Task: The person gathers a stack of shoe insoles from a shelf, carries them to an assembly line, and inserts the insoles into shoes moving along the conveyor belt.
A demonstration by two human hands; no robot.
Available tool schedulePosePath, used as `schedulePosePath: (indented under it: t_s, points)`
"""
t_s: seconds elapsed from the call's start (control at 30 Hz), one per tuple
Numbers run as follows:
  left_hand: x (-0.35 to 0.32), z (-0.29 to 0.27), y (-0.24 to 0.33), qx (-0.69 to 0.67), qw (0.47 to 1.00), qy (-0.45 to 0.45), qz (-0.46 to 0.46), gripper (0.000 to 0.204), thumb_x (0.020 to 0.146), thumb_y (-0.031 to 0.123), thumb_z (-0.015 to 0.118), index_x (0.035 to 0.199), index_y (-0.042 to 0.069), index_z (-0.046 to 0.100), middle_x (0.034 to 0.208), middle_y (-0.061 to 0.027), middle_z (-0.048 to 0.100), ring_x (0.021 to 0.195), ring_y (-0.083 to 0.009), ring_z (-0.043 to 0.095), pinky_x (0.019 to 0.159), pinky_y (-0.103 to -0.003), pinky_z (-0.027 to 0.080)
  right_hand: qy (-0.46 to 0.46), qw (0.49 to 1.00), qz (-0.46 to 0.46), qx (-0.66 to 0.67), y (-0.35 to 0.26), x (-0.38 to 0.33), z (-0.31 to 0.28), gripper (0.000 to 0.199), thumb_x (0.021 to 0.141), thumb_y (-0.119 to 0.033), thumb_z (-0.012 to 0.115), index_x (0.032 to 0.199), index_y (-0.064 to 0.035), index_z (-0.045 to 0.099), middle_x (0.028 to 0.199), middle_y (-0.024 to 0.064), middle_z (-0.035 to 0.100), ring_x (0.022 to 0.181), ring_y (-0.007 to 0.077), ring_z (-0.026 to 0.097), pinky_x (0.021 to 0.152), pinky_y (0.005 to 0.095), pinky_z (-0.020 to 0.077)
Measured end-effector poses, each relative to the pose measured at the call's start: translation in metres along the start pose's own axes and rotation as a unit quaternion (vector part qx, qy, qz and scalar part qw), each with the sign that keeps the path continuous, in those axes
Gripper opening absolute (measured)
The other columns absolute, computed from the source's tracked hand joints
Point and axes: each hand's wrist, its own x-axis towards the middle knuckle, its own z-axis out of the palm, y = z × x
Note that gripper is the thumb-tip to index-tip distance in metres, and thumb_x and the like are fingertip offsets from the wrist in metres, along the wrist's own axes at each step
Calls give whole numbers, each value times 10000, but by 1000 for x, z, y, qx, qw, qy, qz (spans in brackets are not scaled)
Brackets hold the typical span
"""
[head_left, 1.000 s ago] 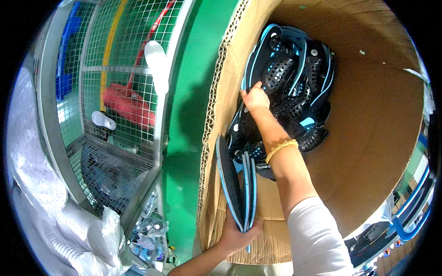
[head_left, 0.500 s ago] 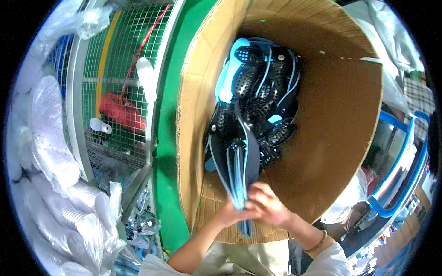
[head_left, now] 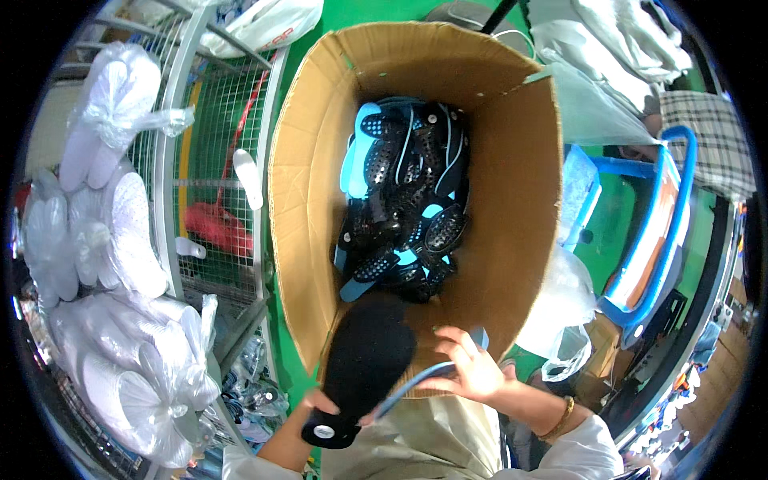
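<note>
My left hand [head_left: 320, 402] is closed around the heel end of a black insole [head_left: 370, 352], which hides most of its fingers. That insole's dark flat face points up, with a small white round mark near the heel. Beside it, my right hand [head_left: 476, 374] is closed, thumb and fingers curled, on a blue-edged insole [head_left: 420, 379]; part of this one is hidden by the fingers. Both hands are at the near rim of a large cardboard box [head_left: 512, 232]. Inside the box lies a jumbled pile of black and light-blue insoles [head_left: 408, 192], some with perforated pads.
Plastic-wrapped bundles of white insoles [head_left: 120, 352] are stacked on the left. Next to them stands a metal mesh rack [head_left: 260, 232] with a red broom head [head_left: 216, 228] behind it. On the right are a blue-framed cart [head_left: 676, 232] and white plastic bags [head_left: 560, 300].
The bunched insoles held together in both hands are now parted. My left hand has turned a black one flat and moved left; my right hand has shifted slightly right.
</note>
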Motion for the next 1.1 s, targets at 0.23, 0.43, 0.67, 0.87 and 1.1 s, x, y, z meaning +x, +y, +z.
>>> schedulePosePath:
  t_s: [0.23,0.43,0.67,0.87,1.1]
  points:
    - [10,64,-18,289,924,204,147,496,595,17,633,1075,-60,535,1009,-123,601,875,-231,592,804,-333,456,143,673,194,699,-31,-67,-42,359,851,-88,538,1177,-26,401,1089,73,513,979,139,499,847,298,409]
    - [82,106,-129,364,914,109,146,492,819,184,602,1226,-9,405,1169,-75,504,1027,-161,492,887,-320,393,206,808,157,529,-53,-94,-55,640,827,-112,578,1308,-6,170,1320,134,269,1200,221,289,1005,327,234]
    - [196,128,-186,404,890,-61,202,562,787,256,627,1223,-5,388,1231,-135,421,1133,-225,416,920,-329,358,344,800,139,472,-37,-158,-148,870,666,13,699,1348,-19,161,1312,155,340,1209,233,350,987,356,304]
    - [199,250,-143,494,723,25,483,365,818,23,534,1169,24,433,1144,-87,415,948,-127,462,789,-237,405,656,704,66,265,56,-211,-261,568,823,-121,554,1320,-33,293,1244,111,429,1082,207,466,881,322,409]
    - [238,76,15,550,496,372,560,185,766,1,525,945,45,547,942,-70,488,811,-158,490,676,-259,424,550,676,274,-407,177,-227,-285,599,776,-116,655,1260,41,338,1266,172,373,1135,239,410,965,348,334]
